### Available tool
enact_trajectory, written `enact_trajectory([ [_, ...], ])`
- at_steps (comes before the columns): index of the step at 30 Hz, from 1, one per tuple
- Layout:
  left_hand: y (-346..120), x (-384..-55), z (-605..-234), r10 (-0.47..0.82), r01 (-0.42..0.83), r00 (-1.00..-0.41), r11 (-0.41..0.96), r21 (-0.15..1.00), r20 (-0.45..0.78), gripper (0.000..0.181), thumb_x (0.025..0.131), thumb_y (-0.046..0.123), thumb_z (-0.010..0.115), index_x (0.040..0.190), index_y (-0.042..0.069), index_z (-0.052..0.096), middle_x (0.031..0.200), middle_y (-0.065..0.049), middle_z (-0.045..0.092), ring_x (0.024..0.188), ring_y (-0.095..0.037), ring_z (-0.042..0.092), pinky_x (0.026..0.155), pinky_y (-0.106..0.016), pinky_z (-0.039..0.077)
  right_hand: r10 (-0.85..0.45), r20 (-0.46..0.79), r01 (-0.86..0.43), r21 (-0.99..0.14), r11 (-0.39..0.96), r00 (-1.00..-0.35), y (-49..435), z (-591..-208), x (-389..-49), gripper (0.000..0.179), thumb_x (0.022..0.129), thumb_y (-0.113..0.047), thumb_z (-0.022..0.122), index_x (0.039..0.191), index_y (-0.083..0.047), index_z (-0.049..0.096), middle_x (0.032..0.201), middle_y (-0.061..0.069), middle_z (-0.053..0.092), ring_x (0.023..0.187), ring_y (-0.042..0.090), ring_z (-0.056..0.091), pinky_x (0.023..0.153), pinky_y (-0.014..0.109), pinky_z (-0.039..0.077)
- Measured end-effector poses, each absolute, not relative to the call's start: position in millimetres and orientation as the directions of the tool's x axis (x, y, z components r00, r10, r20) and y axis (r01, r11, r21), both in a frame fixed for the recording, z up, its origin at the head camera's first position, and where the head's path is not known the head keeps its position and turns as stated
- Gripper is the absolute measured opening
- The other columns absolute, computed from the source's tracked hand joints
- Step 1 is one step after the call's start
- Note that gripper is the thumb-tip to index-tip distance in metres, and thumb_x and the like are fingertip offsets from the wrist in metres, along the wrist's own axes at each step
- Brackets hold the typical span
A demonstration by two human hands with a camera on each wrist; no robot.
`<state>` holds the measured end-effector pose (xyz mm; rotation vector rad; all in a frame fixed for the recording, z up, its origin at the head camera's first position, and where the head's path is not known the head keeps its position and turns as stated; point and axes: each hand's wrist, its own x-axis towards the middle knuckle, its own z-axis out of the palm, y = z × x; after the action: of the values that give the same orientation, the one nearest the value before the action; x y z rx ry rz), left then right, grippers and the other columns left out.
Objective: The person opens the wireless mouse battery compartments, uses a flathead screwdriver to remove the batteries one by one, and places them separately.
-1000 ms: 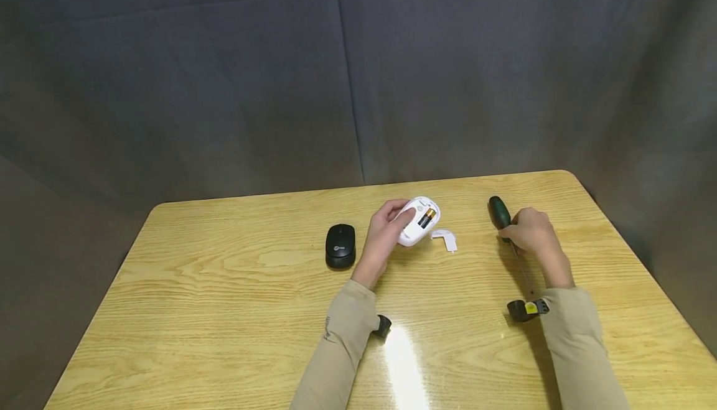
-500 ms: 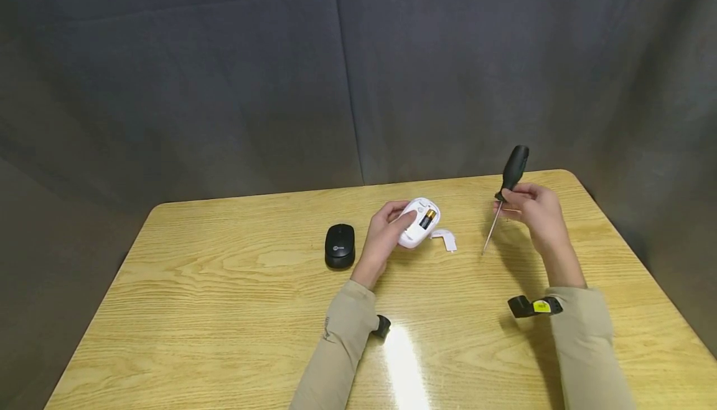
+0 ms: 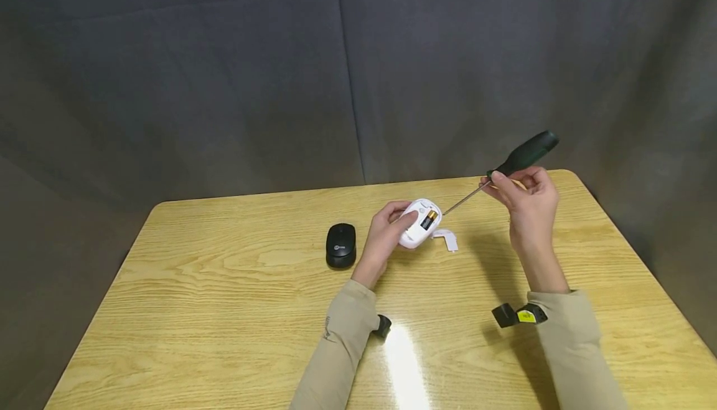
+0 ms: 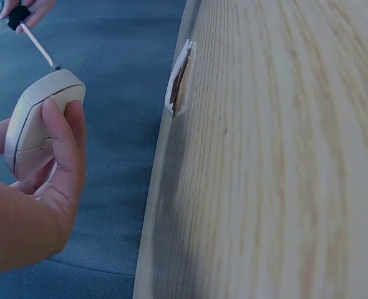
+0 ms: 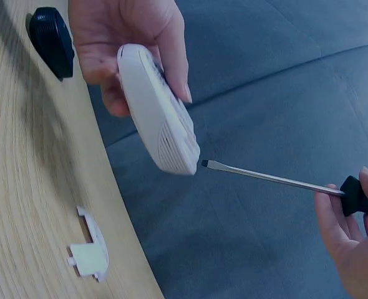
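A white computer mouse (image 3: pixel 416 232) is gripped in my left hand (image 3: pixel 385 231), underside up, with one battery (image 3: pixel 429 220) showing in its uncovered bay. My right hand (image 3: pixel 531 208) pinches a screwdriver (image 3: pixel 524 153) near the collar of its dark green handle, shaft slanting down to the left. In the right wrist view the flat blade tip (image 5: pixel 207 164) points at the end of the mouse, with a small gap between them. Beneath the mouse, the white L-shaped battery cover (image 3: pixel 448 239) lies on the table.
A black computer mouse (image 3: pixel 340 246) sits on the wooden table (image 3: pixel 224 310), left of my left hand. Dark grey cloth (image 3: pixel 252 86) hangs behind the table's far edge. Each sleeve carries a small wrist camera.
My right hand has lifted the screwdriver off the table, turned its tip leftward and brought it close to the white mouse. The left hand and white mouse have barely moved.
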<state>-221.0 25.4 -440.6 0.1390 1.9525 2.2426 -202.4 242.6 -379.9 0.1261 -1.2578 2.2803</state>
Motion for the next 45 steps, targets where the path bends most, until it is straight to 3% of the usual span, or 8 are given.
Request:
enact_trajectory([
  [7, 26.1, -220.0, -441.9, 0.193, -0.068, -0.98, -0.134, 0.989, -0.042, 0.036, 0.098, 0.015, 0.068, 0.131, -0.001, 0.065, 0.117, -0.015, 0.069, 0.077, -0.013, 0.065, 0.057, -0.033, 0.06, 0.381, 0.363, -0.503, -0.773, -0.387, -0.851, 235.7, -380.5, -199.9, 0.018, 0.088, 0.019, 0.07, 0.101, 0.007, 0.065, 0.088, 0.015, 0.065, 0.074, 0.024, 0.076, 0.076, 0.034, 0.062],
  [15, 28.8, -220.4, -442.4, 0.194, -0.084, -0.979, -0.137, 0.987, -0.056, 0.036, 0.097, 0.015, 0.069, 0.13, 0.001, 0.066, 0.115, -0.012, 0.069, 0.077, -0.012, 0.065, 0.055, -0.027, 0.058, 0.384, 0.393, -0.508, -0.82, -0.265, -0.835, 229.9, -380.8, -198.6, 0.017, 0.087, 0.013, 0.075, 0.099, 0.004, 0.067, 0.093, 0.014, 0.062, 0.075, 0.018, 0.075, 0.08, 0.031, 0.061],
  [29, 29.3, -221.3, -443.4, 0.17, -0.076, -0.984, -0.151, 0.986, -0.05, 0.037, 0.096, 0.014, 0.07, 0.13, -0.001, 0.065, 0.115, -0.012, 0.067, 0.078, -0.013, 0.064, 0.052, -0.027, 0.057, 0.37, 0.507, -0.482, -0.861, 0.165, -0.779, 221.2, -379.6, -192.8, 0.026, 0.088, 0.001, 0.081, 0.102, -0.014, 0.065, 0.093, 0.001, 0.064, 0.081, 0.011, 0.067, 0.078, 0.019, 0.057],
  [35, 31.6, -221.1, -442.3, 0.175, -0.079, -0.983, -0.161, 0.984, -0.051, 0.036, 0.096, 0.013, 0.07, 0.129, -0.002, 0.065, 0.111, -0.011, 0.066, 0.078, -0.013, 0.064, 0.052, -0.027, 0.057, 0.328, 0.602, -0.515, -0.796, 0.319, -0.728, 216.2, -379.5, -190.2, 0.028, 0.084, 0.005, 0.083, 0.104, 0.003, 0.063, 0.093, -0.009, 0.063, 0.086, 0.003, 0.07, 0.08, 0.016, 0.056],
  [38, 32.7, -221.6, -442.4, 0.172, -0.081, -0.984, -0.169, 0.982, -0.052, 0.036, 0.096, 0.013, 0.07, 0.128, -0.003, 0.065, 0.11, -0.011, 0.065, 0.076, -0.014, 0.064, 0.052, -0.028, 0.058, 0.265, 0.675, -0.573, -0.73, 0.372, -0.689, 212.3, -380.0, -189.8, 0.032, 0.08, 0.01, 0.085, 0.102, 0.012, 0.062, 0.093, -0.007, 0.064, 0.086, 0.0, 0.069, 0.078, 0.015, 0.056],
  [45, 34.9, -221.7, -443.4, 0.147, -0.074, -0.988, -0.203, 0.976, -0.045, 0.035, 0.096, 0.009, 0.069, 0.127, -0.005, 0.063, 0.107, -0.01, 0.063, 0.071, -0.015, 0.064, 0.051, -0.031, 0.059, 0.162, 0.738, -0.618, -0.647, 0.446, -0.655, 210.3, -383.8, -189.8, 0.035, 0.074, 0.014, 0.087, 0.097, 0.012, 0.062, 0.092, -0.004, 0.065, 0.088, -0.007, 0.067, 0.078, 0.014, 0.056],
])
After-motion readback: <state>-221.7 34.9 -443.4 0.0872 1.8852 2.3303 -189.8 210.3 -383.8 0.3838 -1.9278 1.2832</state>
